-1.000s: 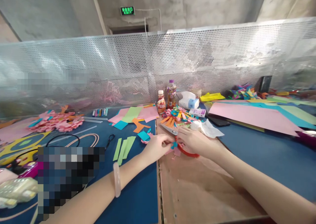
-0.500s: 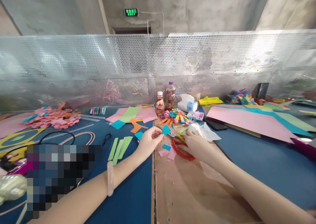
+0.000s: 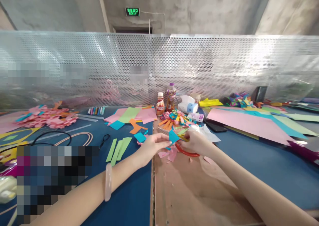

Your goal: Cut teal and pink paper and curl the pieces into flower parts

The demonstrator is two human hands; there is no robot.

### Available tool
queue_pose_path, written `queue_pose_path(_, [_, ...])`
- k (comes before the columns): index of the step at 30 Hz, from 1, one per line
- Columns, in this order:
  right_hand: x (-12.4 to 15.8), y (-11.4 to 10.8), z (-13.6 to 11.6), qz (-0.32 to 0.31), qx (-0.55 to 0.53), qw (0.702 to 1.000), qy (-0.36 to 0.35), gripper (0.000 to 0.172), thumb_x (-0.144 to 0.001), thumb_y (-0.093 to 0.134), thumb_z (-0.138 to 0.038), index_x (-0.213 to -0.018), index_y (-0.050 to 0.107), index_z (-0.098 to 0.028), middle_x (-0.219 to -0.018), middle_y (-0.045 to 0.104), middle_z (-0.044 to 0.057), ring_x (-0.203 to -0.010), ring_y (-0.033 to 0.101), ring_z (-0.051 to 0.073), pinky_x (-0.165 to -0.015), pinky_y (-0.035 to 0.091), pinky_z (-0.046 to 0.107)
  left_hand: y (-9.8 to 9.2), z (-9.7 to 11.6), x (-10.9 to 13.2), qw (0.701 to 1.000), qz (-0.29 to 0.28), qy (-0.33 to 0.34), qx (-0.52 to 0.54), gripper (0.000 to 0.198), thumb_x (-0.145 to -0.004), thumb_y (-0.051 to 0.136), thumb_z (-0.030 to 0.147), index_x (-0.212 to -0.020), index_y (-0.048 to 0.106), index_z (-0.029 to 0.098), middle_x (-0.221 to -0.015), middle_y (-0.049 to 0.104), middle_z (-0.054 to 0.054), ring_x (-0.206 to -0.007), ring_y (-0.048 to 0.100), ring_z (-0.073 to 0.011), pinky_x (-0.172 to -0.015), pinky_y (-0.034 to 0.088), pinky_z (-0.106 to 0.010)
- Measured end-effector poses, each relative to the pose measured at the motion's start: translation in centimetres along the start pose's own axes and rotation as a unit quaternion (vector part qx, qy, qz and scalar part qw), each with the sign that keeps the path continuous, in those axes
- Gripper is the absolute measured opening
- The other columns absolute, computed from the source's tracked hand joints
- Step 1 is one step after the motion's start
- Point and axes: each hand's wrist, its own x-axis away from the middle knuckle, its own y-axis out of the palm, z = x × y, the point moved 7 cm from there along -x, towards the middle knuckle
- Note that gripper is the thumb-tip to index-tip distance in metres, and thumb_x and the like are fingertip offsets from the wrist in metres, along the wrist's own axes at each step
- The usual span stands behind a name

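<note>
My left hand (image 3: 152, 147) pinches a small teal paper piece (image 3: 173, 136) between thumb and fingers, held just above the brown board (image 3: 189, 192). My right hand (image 3: 195, 142) is closed on a pair of scissors with red handles (image 3: 186, 151); the blades meet the teal piece. Pink paper scraps (image 3: 169, 154) lie under both hands. A pale bangle sits on my left wrist.
Behind the hands lie a pile of coloured paper strips (image 3: 174, 118), two bottles (image 3: 165, 102), a tissue pack (image 3: 188, 105) and crumpled white paper (image 3: 208, 133). Green strips (image 3: 118, 147) and coloured sheets (image 3: 134, 114) lie left. Big pink and teal sheets (image 3: 254, 121) lie right, with a perforated metal screen (image 3: 159, 66) behind.
My left hand lifted a teal piece off the board and carried it right to the scissors. My right hand brought the scissors up to meet it.
</note>
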Motion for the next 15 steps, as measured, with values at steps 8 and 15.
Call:
queue_pose_path(8, [0.3, -0.9, -1.0, 0.010, -0.141, 0.990, -0.003, 0.034, -0.068, 0.053, -0.048, -0.056, 0.056, -0.016, -0.046, 0.048, -0.003, -0.046, 0.041, 0.010, -0.042, 0.027, 0.022, 2.4, -0.3, 1.1, 0.988, -0.096, -0.045, 0.113, 0.017, -0.067, 0.069, 0.025, -0.077, 0.061, 0.013, -0.069, 0.062, -0.004, -0.064, 0.059, -0.0150, -0.060, 0.044, -0.028])
queue_pose_path(15, [1.0, -1.1, -2.7, 0.038, -0.225, 0.974, -0.003, 0.030, -0.074, 0.049, -0.044, -0.066, 0.058, -0.018, -0.054, 0.057, 0.000, -0.048, 0.048, 0.013, -0.042, 0.033, 0.023, 2.6, -0.1, 1.2, 0.982, -0.111, -0.057, 0.142, 0.015, -0.065, 0.071, 0.024, -0.073, 0.063, 0.014, -0.069, 0.060, -0.004, -0.067, 0.058, -0.0148, -0.061, 0.043, -0.027])
